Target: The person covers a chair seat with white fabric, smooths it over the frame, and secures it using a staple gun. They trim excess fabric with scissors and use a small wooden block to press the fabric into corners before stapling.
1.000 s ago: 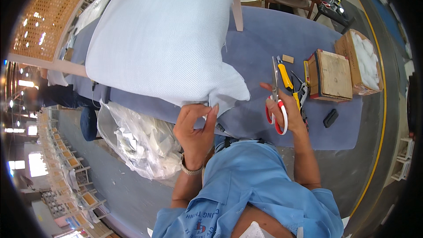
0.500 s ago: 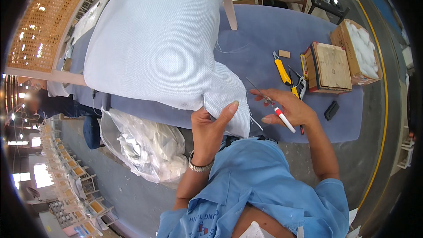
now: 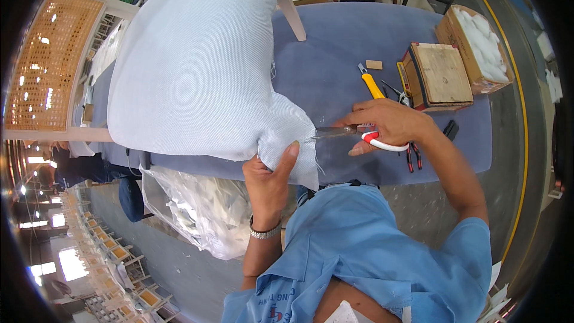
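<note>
A chair seat covered in pale blue-white woven fabric rests on the blue-grey padded table. My left hand is closed on the loose fabric flap at the seat's near right corner, thumb on top. In my right hand are scissors with red and white handles. Their blades point left, and the tips meet the flap's frayed right edge; whether they are cutting into it I cannot tell. Loose threads hang from that edge.
A yellow utility knife, red-handled pliers and a small black object lie to the right. Beyond stand a wooden box and a carton of white stuffing. A clear plastic bag is below the table's near edge.
My right hand has turned the scissors and brought them left to the flap's edge. The left hand still grips the flap. The whole view has shifted slightly.
</note>
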Motion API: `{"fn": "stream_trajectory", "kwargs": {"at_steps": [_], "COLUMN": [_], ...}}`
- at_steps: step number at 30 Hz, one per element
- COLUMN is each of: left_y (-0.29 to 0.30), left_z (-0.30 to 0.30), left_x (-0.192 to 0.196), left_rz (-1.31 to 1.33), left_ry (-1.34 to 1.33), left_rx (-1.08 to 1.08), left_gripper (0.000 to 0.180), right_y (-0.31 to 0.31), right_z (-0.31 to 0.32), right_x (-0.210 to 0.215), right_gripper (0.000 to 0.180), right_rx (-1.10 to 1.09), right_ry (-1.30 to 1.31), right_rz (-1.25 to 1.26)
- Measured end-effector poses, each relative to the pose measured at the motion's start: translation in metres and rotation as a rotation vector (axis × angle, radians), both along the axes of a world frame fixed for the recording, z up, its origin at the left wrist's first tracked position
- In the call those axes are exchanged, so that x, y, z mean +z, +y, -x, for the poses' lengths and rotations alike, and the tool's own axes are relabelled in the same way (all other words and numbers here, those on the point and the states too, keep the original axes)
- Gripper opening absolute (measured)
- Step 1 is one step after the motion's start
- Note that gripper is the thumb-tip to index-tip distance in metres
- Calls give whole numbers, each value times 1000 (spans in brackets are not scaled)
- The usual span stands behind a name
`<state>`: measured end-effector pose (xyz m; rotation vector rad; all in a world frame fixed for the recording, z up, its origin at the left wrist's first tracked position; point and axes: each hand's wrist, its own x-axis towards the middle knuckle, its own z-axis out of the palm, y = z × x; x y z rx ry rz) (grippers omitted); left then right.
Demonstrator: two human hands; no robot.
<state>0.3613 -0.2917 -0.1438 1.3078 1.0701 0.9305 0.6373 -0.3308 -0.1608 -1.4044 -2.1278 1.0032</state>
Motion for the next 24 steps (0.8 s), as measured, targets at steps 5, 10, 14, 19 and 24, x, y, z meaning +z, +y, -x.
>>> {"fn": "stream_trajectory", "kwargs": {"at_steps": [5,10,14,19,24], "left_y": [1,1,2,2,2], "left_z": [0,0,-1,2,1], "left_x": [-3,-1,-3,-6,-1], "left_rz": [20,32,32,25,49], "left_ry": [-36,-32,-55,-27,-41], "left_rx": [2,9,11,6,9], "left_gripper": [16,15,16,15,15], "right_y": [6,8,6,6,5], "right_z": [-2,-4,-4,-4,-6], "right_x": [16,15,17,15,13], "right_gripper": [64,63,62,60,54], "right_rx": [20,35,37,34,30], "right_ry": [-25,10,55,82,102], "right_rz": [56,65,68,76,38]}}
